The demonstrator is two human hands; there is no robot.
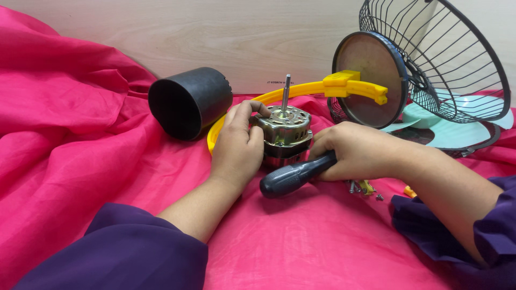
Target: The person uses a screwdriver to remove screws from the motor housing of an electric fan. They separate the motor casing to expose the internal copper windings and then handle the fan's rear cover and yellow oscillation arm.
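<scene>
The worktop is draped in pink cloth (pixel 322 252). At the right rear a wire fan guard (pixel 446 59) leans over pale green blades (pixel 457 129); a yellow ring (pixel 306 88) and a black cylindrical cover (pixel 188 102) lie behind my work. The fan motor (pixel 285 131) stands upright at centre, shaft up, inside the ring's arc. My left hand (pixel 239 142) curls around its left side, fingers pressed to the casing. My right hand (pixel 360 150) is closed around a screwdriver (pixel 293 177), its dark handle pointing toward me; the tip is hidden. Judgement: keep the motor braced firmly and drive squarely. Small screws (pixel 365 188) lie just beside my right wrist; an elbow could scatter them.
</scene>
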